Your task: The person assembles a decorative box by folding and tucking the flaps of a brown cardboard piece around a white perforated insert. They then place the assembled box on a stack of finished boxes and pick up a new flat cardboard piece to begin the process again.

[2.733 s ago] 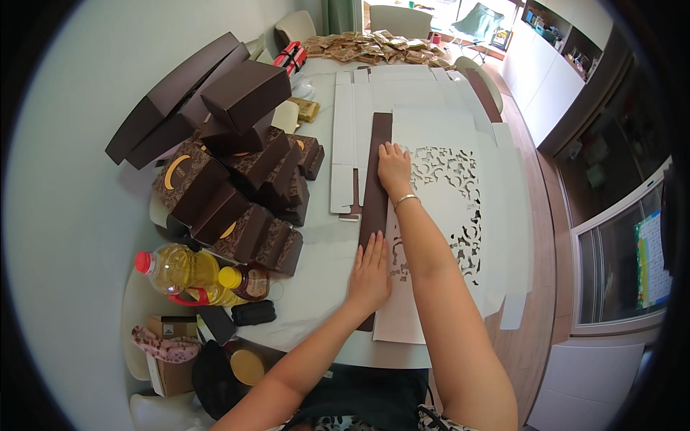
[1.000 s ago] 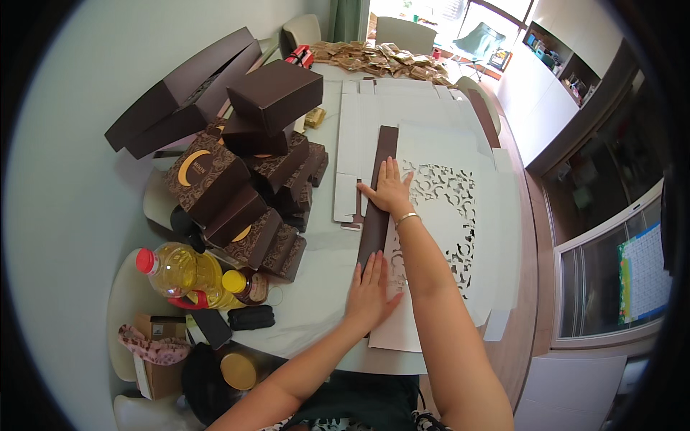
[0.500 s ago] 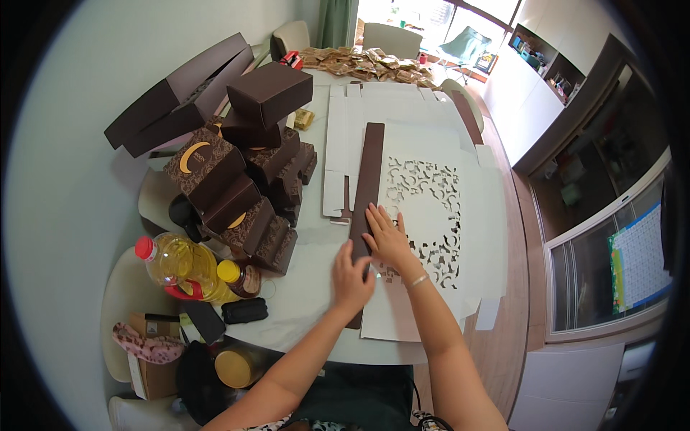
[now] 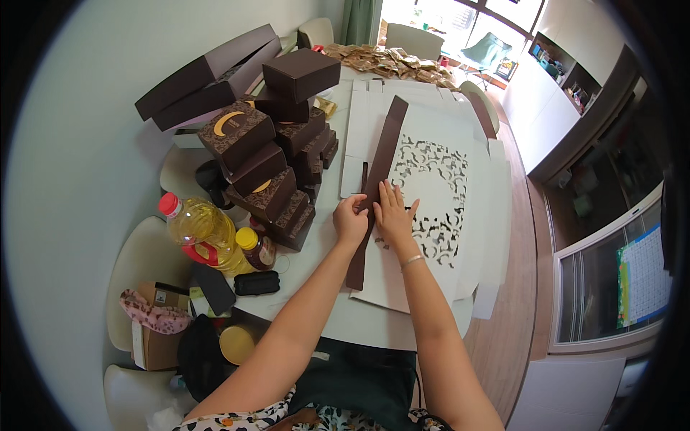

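Observation:
A large flat cardboard sheet lies white side up on the table, with a ring of curly cut-outs. Along its left side runs a long dark brown flap, folded over and slanting away from me. My left hand has its fingers curled at the flap's left edge, gripping it near the middle. Fingers stretched out, my right hand presses flat where the flap meets the white sheet. More white cardboard lies under and left of the flap.
Dark brown patterned boxes are stacked at the left. Nearer stand an oil bottle, a yellow-capped jar and a black case. Gold packets cover the table's far end. Chairs stand along the left.
My left hand has moved forward along the flap and curled its fingers at the edge. The flap slants more now. My right hand stays flat beside it; the whole view has shifted slightly.

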`<state>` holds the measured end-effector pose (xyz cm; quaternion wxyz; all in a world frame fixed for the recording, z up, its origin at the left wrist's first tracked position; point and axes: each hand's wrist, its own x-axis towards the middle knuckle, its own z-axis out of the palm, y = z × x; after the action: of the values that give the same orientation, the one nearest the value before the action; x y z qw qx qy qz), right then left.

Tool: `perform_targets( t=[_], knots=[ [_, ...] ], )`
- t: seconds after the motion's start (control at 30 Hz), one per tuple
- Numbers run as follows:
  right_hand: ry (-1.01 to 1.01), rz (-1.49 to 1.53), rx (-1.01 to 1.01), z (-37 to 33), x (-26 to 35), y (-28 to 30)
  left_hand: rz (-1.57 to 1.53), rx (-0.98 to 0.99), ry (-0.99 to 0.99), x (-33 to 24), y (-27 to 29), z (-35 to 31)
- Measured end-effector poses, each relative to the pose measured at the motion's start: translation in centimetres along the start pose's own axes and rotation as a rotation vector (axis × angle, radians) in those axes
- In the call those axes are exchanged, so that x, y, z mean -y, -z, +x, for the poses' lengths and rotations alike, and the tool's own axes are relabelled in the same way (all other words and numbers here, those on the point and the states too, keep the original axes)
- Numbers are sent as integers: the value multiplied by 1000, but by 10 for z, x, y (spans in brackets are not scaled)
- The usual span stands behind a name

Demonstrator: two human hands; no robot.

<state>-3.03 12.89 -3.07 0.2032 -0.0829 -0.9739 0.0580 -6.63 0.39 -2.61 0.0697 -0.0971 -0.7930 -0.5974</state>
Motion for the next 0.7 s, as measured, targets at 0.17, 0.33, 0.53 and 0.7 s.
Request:
perform_targets(
  t=[0.17,0.33,0.53,0.7],
  knots=[
    [-43,-56,142,23,-5,-4,663,97,-330,8,-7,2],
    [-28,-70,85,21,0,-6,762,245,-348,17,-13,-24],
    [29,-88,174,32,-9,-8,782,297,-320,4,-7,-26],
    [30,-52,153,32,-10,-11,762,292,-309,3,-5,-28]
  ],
)
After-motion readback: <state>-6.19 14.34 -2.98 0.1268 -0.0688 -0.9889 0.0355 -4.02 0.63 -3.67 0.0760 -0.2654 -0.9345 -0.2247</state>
